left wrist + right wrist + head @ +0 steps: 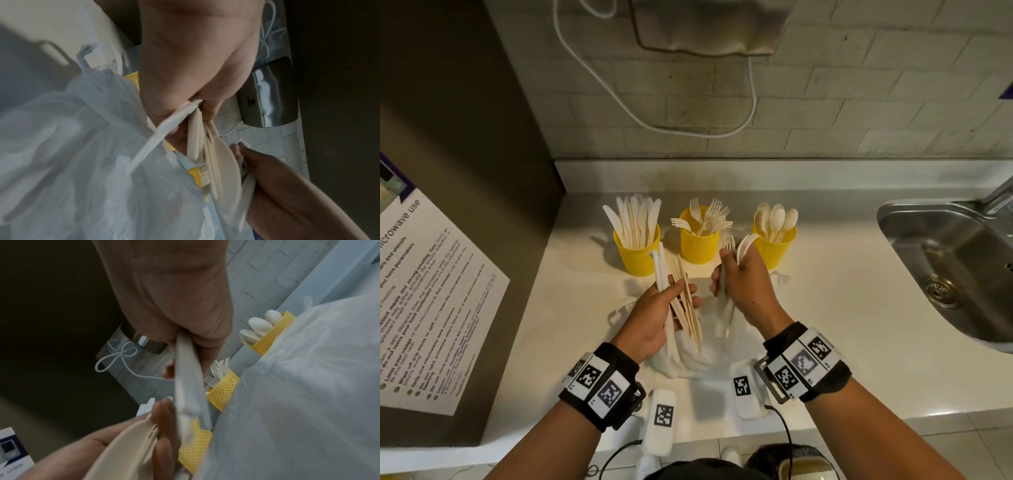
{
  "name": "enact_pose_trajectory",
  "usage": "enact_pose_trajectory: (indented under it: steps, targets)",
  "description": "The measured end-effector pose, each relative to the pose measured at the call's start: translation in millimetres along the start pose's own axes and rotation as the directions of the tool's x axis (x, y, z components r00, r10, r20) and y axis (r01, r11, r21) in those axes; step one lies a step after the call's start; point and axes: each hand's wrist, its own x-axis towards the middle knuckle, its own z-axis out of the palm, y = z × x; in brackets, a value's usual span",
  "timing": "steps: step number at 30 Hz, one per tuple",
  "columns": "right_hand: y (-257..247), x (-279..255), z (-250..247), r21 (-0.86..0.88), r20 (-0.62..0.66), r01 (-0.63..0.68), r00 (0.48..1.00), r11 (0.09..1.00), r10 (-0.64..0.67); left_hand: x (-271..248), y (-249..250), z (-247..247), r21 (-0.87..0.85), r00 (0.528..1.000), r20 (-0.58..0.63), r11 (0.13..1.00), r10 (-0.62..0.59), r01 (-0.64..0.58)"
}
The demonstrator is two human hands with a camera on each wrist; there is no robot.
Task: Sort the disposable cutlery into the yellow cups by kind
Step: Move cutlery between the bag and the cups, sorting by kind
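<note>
both hands above white bag [709, 356] mid worktop [842, 308]. left hand [654, 318] grip wrapped round knives [681, 301]; right hand [746, 284] grip wrapped round forks [743, 245], touching spoon cup [775, 248] rim. fork cup [699, 243], knife cup [638, 251] behind; sink [928, 240] right.

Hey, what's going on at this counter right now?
A person is sorting disposable cutlery. Three yellow cups stand in a row: the knife cup, the fork cup and the spoon cup. The left hand grips a bundle of knives; the right hand holds forks above a white plastic bag.
</note>
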Motion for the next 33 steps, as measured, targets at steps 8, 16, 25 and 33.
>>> enact_pose_trajectory:
  steps: [8,16,25,33]
  targets:
    - [7,-9,-2,-0.340,0.202,0.020,0.978,0.940,0.052,3,3,0,-0.156,0.991,0.086,0.981,-0.102,0.115]
    - [6,-12,1,-0.502,0.139,0.134,0.988,0.855,-0.072,3,4,-2,-0.180,0.986,0.137,0.977,-0.090,0.114]
    - [5,-17,6,-0.666,0.334,0.331,0.934,0.668,-0.129,4,2,4,-0.022,0.985,0.172,0.999,-0.025,0.029]
    - [11,-11,2,-0.498,0.225,0.100,0.974,0.861,0.018,-1,2,6,0.048,0.989,0.146,0.999,0.016,-0.024]
